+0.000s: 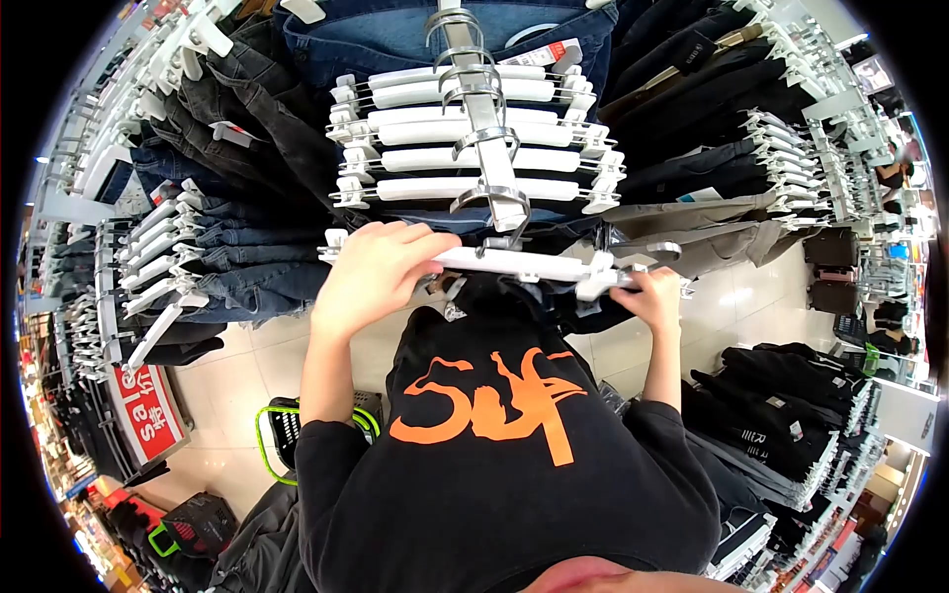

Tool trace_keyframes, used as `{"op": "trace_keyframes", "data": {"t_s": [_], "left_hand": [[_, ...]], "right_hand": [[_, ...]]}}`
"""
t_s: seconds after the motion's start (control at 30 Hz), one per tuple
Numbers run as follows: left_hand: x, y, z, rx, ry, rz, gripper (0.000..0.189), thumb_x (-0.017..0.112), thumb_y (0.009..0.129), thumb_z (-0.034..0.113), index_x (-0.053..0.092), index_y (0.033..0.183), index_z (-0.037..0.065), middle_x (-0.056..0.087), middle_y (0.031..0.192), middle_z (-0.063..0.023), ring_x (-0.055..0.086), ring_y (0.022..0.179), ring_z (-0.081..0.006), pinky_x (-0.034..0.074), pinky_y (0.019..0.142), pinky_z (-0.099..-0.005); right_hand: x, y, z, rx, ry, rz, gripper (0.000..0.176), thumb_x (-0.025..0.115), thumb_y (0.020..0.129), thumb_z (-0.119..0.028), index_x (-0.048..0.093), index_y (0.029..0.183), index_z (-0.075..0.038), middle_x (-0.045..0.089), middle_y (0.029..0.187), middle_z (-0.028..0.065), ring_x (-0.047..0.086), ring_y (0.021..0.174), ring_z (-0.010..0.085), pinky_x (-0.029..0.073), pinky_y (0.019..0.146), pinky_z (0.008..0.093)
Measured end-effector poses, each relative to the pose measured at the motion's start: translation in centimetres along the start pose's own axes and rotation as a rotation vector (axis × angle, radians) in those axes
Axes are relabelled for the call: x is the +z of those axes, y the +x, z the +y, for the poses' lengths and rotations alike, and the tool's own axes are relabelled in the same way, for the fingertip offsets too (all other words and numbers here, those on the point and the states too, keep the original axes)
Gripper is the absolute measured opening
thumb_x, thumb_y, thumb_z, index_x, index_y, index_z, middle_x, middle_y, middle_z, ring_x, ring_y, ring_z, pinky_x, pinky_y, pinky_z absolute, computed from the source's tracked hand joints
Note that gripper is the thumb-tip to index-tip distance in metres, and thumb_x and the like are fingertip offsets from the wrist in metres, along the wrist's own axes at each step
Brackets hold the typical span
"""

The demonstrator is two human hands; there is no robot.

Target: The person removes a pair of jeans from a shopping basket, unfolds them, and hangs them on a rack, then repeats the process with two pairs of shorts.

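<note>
A white clip hanger [524, 264] with a metal hook hangs at the front of a rail, and dark trousers [514, 296] hang from it. My left hand [381, 269] is wrapped over the hanger's left end and its clip. At the right end, my right hand [652, 295] pinches the other clip and the dark cloth under it. Behind this hanger, several more white clip hangers [474, 158] with denim hang in a row on the same metal rail [474, 79].
Racks of jeans and dark trousers [208, 227] fan out to the left and right. Folded dark clothes [791, 395] lie on a table at the right. A red sale sign [148, 410] and a green-handled basket [282, 430] stand on the tiled floor at the left.
</note>
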State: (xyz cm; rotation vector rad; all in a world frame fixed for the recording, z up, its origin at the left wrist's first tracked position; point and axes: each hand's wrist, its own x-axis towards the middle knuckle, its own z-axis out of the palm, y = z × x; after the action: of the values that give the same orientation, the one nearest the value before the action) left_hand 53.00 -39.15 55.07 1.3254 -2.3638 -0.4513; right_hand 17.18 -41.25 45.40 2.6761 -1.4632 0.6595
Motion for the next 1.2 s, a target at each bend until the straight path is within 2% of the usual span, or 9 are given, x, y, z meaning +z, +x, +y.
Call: {"op": "trace_keyframes", "data": {"t_s": [0.13,0.3,0.63,0.8,0.97,1.03,1.1,1.17,1.2], "left_hand": [[-0.4,-0.2,0.3,0.061,-0.094,-0.101,0.019,0.056,0.067,0.008,0.057,0.086,0.009,0.055,0.068,-0.0052,0.054,0.064,-0.0227,0.042,0.057,-0.0313],[2.0,-0.9,2.1,-0.028,-0.231,0.0,0.025,0.057,0.065,0.004,0.057,0.09,0.004,0.057,0.072,-0.0106,0.055,0.064,-0.026,0.043,0.057,-0.0318],[2.5,-1.6,3.8,-0.115,-0.061,0.114,0.019,0.055,0.072,0.013,0.056,0.091,0.009,0.054,0.066,-0.0053,0.055,0.061,-0.0224,0.043,0.053,-0.0308],[2.8,-1.7,3.9,-0.173,-0.042,0.152,0.028,0.057,0.069,0.012,0.056,0.097,0.011,0.056,0.075,-0.0041,0.055,0.067,-0.0216,0.043,0.057,-0.0294],[2.0,-1.8,3.5,-0.096,-0.265,0.182,0.029,0.055,0.072,0.008,0.055,0.101,0.007,0.052,0.092,-0.0088,0.052,0.081,-0.0238,0.043,0.068,-0.0295],[0.6,-1.6,3.6,-0.18,-0.341,0.199,0.027,0.053,0.074,0.007,0.053,0.1,0.005,0.05,0.095,-0.0115,0.05,0.086,-0.0256,0.041,0.073,-0.0307],[-0.5,-1.1,2.3,-0.164,-0.136,0.313,0.029,0.055,0.074,0.009,0.051,0.102,0.004,0.051,0.095,-0.0131,0.049,0.089,-0.0277,0.039,0.078,-0.0326],[-1.6,0.1,0.2,-0.175,-0.026,0.324,0.032,0.056,0.072,0.01,0.05,0.103,0.005,0.05,0.098,-0.0118,0.047,0.092,-0.0274,0.038,0.08,-0.0328],[-1.8,0.8,-1.1,-0.135,0.041,0.311,0.032,0.057,0.072,0.011,0.049,0.103,0.005,0.05,0.098,-0.0108,0.047,0.091,-0.0268,0.038,0.079,-0.0325]], "right_hand": [[-0.4,1.7,0.7,-0.039,-0.037,0.008,0.025,0.07,0.048,-0.023,0.059,0.063,-0.007,0.051,0.048,0.0054,0.052,0.046,0.0222,0.042,0.046,0.0309],[-4.2,7.2,-4.2,-0.203,-0.088,-0.079,0.024,0.067,0.058,-0.025,0.057,0.073,-0.009,0.05,0.055,0.0036,0.054,0.05,0.0199,0.042,0.047,0.0292],[-5.3,13.8,-8.0,-0.476,0.011,-0.221,0.027,0.062,0.065,-0.031,0.057,0.078,-0.007,0.057,0.064,0.0032,0.057,0.057,0.0176,0.043,0.048,0.0264],[-3.0,14.4,-9.0,-0.581,0.011,-0.263,0.024,0.062,0.065,-0.027,0.053,0.074,-0.007,0.055,0.063,0.0036,0.058,0.059,0.0174,0.045,0.049,0.0265],[-4.0,15.2,-10.1,-0.404,0.121,-0.469,0.025,0.055,0.074,-0.025,0.052,0.075,-0.001,0.055,0.065,0.0085,0.057,0.061,0.0248,0.045,0.054,0.0312],[-4.1,15.4,-10.0,-0.33,0.222,-0.521,0.026,0.053,0.077,-0.025,0.052,0.076,0.001,0.054,0.066,0.0105,0.056,0.063,0.0272,0.045,0.057,0.0331],[-4.1,15.7,-9.7,-0.184,0.549,-0.687,0.027,0.049,0.08,-0.023,0.051,0.081,0.004,0.054,0.071,0.0151,0.054,0.07,0.0305,0.043,0.065,0.0362],[-4.7,15.6,-10.0,-0.242,0.549,-0.726,0.027,0.048,0.081,-0.022,0.05,0.086,0.004,0.054,0.076,0.0175,0.053,0.075,0.0316,0.041,0.069,0.0371],[-4.9,15.6,-10.3,-0.165,0.559,-0.746,0.026,0.048,0.081,-0.022,0.05,0.087,0.003,0.054,0.075,0.0173,0.053,0.072,0.0319,0.041,0.068,0.0368]]}}
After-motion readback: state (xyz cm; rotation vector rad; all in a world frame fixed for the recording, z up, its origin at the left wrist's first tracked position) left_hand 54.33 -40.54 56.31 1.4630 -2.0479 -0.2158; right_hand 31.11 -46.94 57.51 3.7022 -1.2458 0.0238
